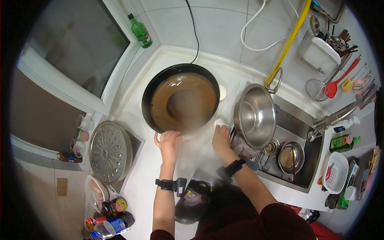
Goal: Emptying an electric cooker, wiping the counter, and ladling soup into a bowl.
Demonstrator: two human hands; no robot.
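A round black pan [145, 111] holding brown liquid sits on the white counter, with steam blurring its near right side. My left hand [168, 144] is at the pan's near rim, its fingertips against the edge and the thumb out to the left. Just right of the pan, my right hand [221, 139] presses a crumpled white cloth or tissue [221, 122] onto the countertop. Beside that hand a large stainless steel bowl [257, 115] leans at the sink's left edge. The underside of my left fingers is hidden.
The sink [315, 168] holds a small metal bowl [291, 157]. A perforated metal lid or steamer tray [109, 152] stands at left, above several bottles [115, 225]. A green bottle [141, 31] occupies the sill. Below my hands is a dark bag [189, 210]. A black cord [196, 33] runs behind the pan.
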